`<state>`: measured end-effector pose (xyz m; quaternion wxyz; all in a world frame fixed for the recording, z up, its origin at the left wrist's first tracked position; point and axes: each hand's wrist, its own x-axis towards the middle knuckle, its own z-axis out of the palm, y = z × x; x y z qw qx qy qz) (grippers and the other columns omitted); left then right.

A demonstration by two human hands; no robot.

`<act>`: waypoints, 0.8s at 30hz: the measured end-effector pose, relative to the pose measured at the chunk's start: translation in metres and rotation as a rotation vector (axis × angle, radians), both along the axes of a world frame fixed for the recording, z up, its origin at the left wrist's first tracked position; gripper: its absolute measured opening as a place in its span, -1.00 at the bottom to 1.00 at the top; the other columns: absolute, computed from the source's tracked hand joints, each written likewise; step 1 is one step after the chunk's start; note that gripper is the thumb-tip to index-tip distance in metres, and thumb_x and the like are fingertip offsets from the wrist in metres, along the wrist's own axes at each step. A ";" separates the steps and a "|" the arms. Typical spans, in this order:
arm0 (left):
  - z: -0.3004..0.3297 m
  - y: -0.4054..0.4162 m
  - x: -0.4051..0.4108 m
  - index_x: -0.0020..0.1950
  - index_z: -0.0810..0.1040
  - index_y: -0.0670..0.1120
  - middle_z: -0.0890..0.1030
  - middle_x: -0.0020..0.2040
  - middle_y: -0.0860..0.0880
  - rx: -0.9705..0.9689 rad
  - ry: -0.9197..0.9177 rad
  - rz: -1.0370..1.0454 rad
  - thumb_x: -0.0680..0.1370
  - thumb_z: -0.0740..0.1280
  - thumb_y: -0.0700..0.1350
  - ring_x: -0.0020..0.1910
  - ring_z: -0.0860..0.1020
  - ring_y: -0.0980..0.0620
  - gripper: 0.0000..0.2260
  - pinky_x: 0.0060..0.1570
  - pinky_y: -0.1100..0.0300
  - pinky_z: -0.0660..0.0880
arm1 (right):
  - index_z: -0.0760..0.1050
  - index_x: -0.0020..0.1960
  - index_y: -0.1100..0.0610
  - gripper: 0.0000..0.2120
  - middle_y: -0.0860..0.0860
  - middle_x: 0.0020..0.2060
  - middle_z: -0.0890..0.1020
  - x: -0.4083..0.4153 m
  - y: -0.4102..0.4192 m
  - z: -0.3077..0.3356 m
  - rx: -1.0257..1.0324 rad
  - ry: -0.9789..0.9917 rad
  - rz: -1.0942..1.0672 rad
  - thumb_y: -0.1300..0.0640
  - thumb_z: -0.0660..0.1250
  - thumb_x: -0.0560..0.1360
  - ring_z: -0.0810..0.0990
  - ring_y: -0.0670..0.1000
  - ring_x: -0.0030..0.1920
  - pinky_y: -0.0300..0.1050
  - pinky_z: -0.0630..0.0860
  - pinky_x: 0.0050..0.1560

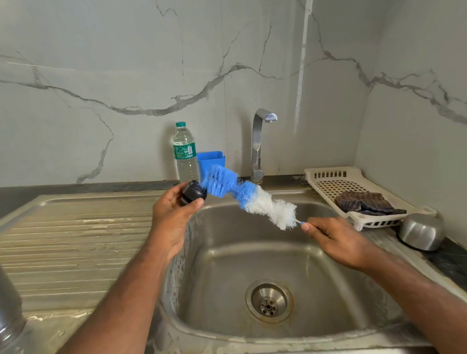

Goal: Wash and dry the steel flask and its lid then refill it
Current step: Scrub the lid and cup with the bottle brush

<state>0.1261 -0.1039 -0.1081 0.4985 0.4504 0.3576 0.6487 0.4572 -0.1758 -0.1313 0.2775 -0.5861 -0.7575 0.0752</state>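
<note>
My left hand point(173, 214) grips the black flask lid point(193, 193) above the left rim of the sink point(328, 299). My right hand point(333, 240) holds the handle of a blue and white bottle brush point(249, 198), and the brush's blue tip touches the lid. The steel flask point(0, 301) stands at the lower left edge of the view, only partly visible. A plastic water bottle point(185, 152) with a green label stands behind the sink.
The tap point(258, 143) rises behind the basin with no water running. A blue holder point(211, 160) stands by the bottle. At right are a white drying rack point(330, 184) with a dark cloth point(363, 204) and an upturned steel bowl point(421, 231). The drainboard point(66, 245) lies left.
</note>
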 end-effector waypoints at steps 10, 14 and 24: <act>0.002 -0.006 0.005 0.23 0.56 -0.12 0.68 0.12 -0.10 -0.009 -0.078 -0.020 0.47 0.39 -0.49 0.22 0.62 -0.06 -0.58 0.10 0.22 0.60 | 0.32 -0.30 0.09 -0.55 -0.04 -0.45 0.42 -0.005 0.000 0.002 -0.008 0.005 -0.010 -0.15 0.13 0.67 0.35 -0.10 -0.42 0.09 0.40 -0.28; -0.001 -0.008 0.013 0.18 0.59 -0.06 0.70 0.11 -0.08 0.003 0.004 -0.087 0.44 0.42 -0.49 0.19 0.64 -0.04 -0.56 0.22 0.11 0.54 | 0.32 -0.29 0.11 -0.55 -0.06 -0.46 0.40 -0.008 -0.001 0.002 -0.012 0.006 -0.001 -0.14 0.13 0.67 0.35 -0.10 -0.41 0.00 0.34 -0.31; -0.001 -0.002 0.007 0.17 0.59 -0.08 0.72 0.05 -0.04 0.023 -0.037 -0.032 0.45 0.40 -0.51 0.11 0.66 0.01 -0.57 0.04 0.24 0.61 | 0.31 -0.30 0.09 -0.55 -0.06 -0.47 0.39 -0.007 -0.002 0.002 -0.018 0.007 0.002 -0.15 0.12 0.66 0.34 -0.10 -0.42 0.00 0.35 -0.31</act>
